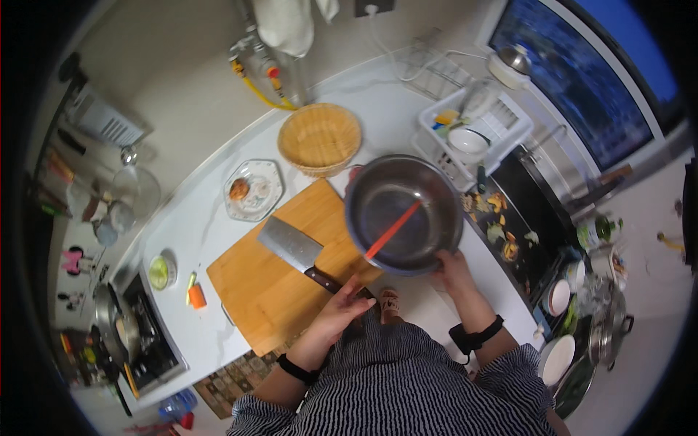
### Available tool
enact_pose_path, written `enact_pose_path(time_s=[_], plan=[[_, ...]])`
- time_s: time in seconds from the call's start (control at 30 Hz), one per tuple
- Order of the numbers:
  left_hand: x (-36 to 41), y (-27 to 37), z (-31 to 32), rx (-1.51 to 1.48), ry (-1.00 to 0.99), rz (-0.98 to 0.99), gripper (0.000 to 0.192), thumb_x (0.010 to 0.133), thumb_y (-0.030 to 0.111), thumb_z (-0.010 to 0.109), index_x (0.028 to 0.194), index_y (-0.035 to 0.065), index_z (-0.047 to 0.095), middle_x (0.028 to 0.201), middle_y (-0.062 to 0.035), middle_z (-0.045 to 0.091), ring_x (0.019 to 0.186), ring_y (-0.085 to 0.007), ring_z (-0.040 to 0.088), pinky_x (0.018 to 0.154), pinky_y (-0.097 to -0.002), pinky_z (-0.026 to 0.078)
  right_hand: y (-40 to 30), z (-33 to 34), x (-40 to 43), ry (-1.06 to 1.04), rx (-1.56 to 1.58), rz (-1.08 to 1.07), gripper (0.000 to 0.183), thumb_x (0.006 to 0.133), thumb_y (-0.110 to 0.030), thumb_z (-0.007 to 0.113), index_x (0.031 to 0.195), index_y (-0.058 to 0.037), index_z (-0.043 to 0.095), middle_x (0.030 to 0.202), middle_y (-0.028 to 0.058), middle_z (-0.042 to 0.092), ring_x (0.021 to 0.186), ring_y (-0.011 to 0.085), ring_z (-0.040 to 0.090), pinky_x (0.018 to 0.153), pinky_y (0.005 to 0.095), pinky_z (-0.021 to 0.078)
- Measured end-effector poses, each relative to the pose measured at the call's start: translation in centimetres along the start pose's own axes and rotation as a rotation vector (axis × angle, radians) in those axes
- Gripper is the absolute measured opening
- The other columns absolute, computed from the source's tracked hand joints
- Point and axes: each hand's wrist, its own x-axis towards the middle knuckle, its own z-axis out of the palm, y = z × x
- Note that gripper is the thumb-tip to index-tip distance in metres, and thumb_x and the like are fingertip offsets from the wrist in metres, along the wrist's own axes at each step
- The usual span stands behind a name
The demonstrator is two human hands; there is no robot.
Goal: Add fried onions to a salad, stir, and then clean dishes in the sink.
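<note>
My right hand [453,272] grips the near rim of a deep metal bowl [403,245], which is held over the right end of a wooden cutting board [262,294]. A slim red utensil [393,229] rests in the bowl, its near end at the rim. Fingers apart and holding nothing, my left hand [341,310] hovers by the board's near edge. Close to its fingertips is the dark riveted handle of a cleaver [292,242], whose broad blade lies flat on the board.
Behind the board are a wicker basket [319,136] and a patterned plate [262,191] holding a browned piece of food. A carrot piece [197,296] and small bowl [162,272] sit left, near a stove [152,338]. A white dish rack [515,122] stands beside the dark sink [523,201] with scraps.
</note>
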Motion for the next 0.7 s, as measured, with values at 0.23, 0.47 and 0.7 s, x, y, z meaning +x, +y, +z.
enact_pose_path(time_s=[0.23,0.47,0.7], plan=[[-1.6,-2.4,-2.4,-0.100,0.261,0.007,0.061,0.091,0.011,0.060,0.146,0.0080,0.033,0.124,-0.0005,0.054,0.104,-0.0083,0.055,0.088,-0.0235,0.045,0.5,-3.8,6.1,-0.021,-0.145,-0.003,0.039,0.087,-0.010,0.051,0.125,-0.0055,0.046,0.105,0.0111,0.060,0.084,0.0206,0.063,0.066,0.0335,0.0537],[-5.4,-3.1,-2.5,-0.238,0.539,-0.012,0.058,0.092,0.011,0.057,0.145,0.0093,0.035,0.143,-0.0009,0.041,0.113,-0.0099,0.051,0.091,-0.0240,0.043,1.9,-3.8,12.9,-0.061,-0.021,0.068,0.028,0.089,-0.015,0.055,0.115,-0.0053,0.051,0.098,0.0082,0.056,0.088,0.0199,0.055,0.068,0.0367,0.0477],[-7.1,-4.0,-3.2,-0.267,0.657,0.088,0.057,0.091,0.011,0.059,0.144,0.0077,0.037,0.132,-0.0037,0.050,0.102,-0.0083,0.054,0.083,-0.0208,0.045,1.9,-6.7,19.0,-0.399,-0.220,-0.199,0.035,0.097,-0.020,0.052,0.126,-0.0017,0.044,0.095,0.0131,0.057,0.078,0.0248,0.060,0.068,0.0346,0.0534]])
